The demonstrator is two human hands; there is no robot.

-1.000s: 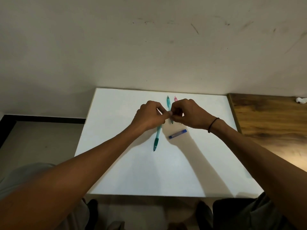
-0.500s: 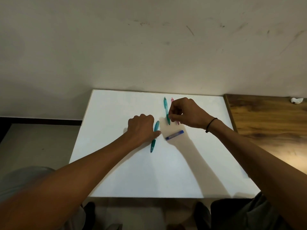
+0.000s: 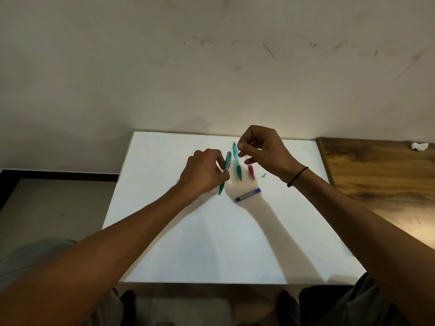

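On my feed the smooth white board filled the middle of the view, flat and matt, with a scuffed plaster wall behind it. Over its far half the left hand was curled round a teal pen, thumb and fingers pinching the slim translucent plastic barrel near its middle. The pen was tilted, its darker tip pointing down towards the board and towards me. Just to its right a second teal pen of the same shape lay flat on the board, untouched. Next came a red pen, also lying flat, its far end hidden under the right hand. That hand hovered above the two lying pens, fingers bent, with thumb and forefinger pinching a thin sliver. It was perhaps a pencil lead, though it was too fine on my screen to be sure. A small pale teal cap lay just right of the red pen. A short blue rectangular case lay nearer me, slanted, apart from the pens. A thin black band ringed the right wrist. Further right stood a wooden tabletop with dark wavy grain, and near its far edge a crumpled white scrap. I counted three pens, two teal and one red, one cap, one case and two hands
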